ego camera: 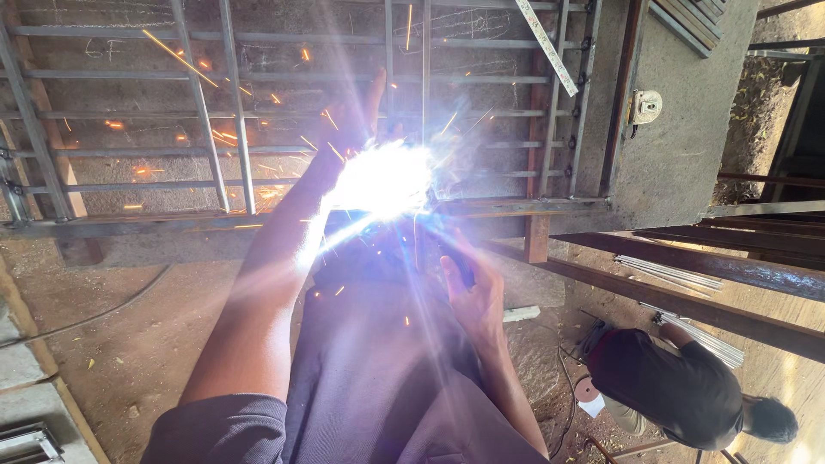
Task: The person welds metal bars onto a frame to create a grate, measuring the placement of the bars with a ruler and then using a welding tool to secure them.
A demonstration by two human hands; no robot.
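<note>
Steel grille frame (284, 112) fills the view from nine to one o'clock, a white welding arc (382, 180) flaring at its lower rail near centre; bars look tacked, this joint, I judge, unfinished. Left hand (348, 120) reaches into the glare, grip unreadable. Right hand (473, 296), at five o'clock, curls around something dark. No containers show.

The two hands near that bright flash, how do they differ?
The left hand reaches up at the end of a straight arm against the metal grille, half lost in the welding glare; the right hand sits lower, under the glare, in plain sight. The left hand's fingers point upward; the right's curl loosely. Whether either grips anything is washed out. Both are bare.
</note>
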